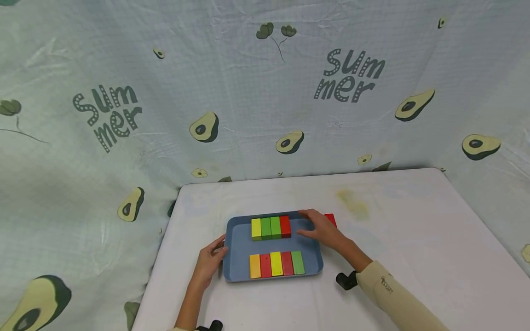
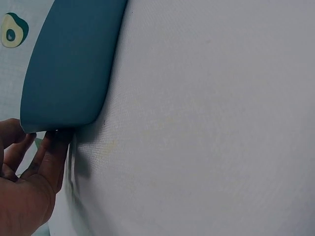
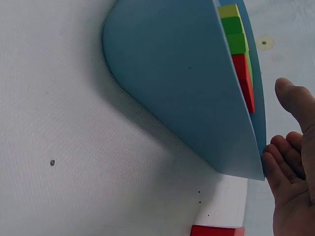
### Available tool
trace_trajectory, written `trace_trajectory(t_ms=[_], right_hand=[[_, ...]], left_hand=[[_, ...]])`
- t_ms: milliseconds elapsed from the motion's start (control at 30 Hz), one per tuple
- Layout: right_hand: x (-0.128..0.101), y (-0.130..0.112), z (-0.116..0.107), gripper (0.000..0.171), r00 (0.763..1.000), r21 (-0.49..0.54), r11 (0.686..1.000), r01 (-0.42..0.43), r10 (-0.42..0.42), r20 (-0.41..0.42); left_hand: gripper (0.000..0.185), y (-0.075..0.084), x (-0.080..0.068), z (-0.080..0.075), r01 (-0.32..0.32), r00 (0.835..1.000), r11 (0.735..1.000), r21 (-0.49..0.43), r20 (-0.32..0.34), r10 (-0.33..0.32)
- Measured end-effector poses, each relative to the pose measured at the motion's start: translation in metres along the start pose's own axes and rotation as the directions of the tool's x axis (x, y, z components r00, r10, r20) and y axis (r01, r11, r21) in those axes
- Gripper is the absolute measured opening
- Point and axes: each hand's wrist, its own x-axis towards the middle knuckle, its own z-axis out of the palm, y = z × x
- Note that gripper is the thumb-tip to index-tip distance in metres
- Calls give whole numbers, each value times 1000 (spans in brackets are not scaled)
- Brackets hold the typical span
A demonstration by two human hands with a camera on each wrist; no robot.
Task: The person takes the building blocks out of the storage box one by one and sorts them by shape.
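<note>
A blue-grey tray (image 1: 236, 248) lies on the table with two rows of coloured blocks in it. The far row has a yellow block (image 1: 256, 229), two green ones and a red one (image 1: 285, 226). In the near row are orange, red, yellow and green blocks (image 1: 297, 262). My left hand (image 1: 205, 264) touches the tray's left end from outside, fingers loosely bent. My right hand (image 1: 320, 227) is at the far right corner; its fingertips touch the tray's outer wall in the right wrist view, thumb apart above the tray. Nothing is between its fingers.
A red block (image 1: 331, 219) lies on the table just right of the tray, partly hidden behind my right hand. The white-covered table (image 1: 393, 220) extends to the right. Behind it hangs a cloth (image 1: 248, 92) printed with avocados.
</note>
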Motion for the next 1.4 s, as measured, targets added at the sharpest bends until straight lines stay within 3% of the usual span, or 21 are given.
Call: trace_trajectory(t_ms=[467,1400], right_hand=[[8,-2,9,64,998,-47,998,-53,54,17],[20,-5,20,62,998,-84,996,-32,37,51]], left_hand=[[44,-2,1,0,-7,1000,1000,-10,-9,7],[47,-1,-1,0,22,1000,1000,-23,1,-22]])
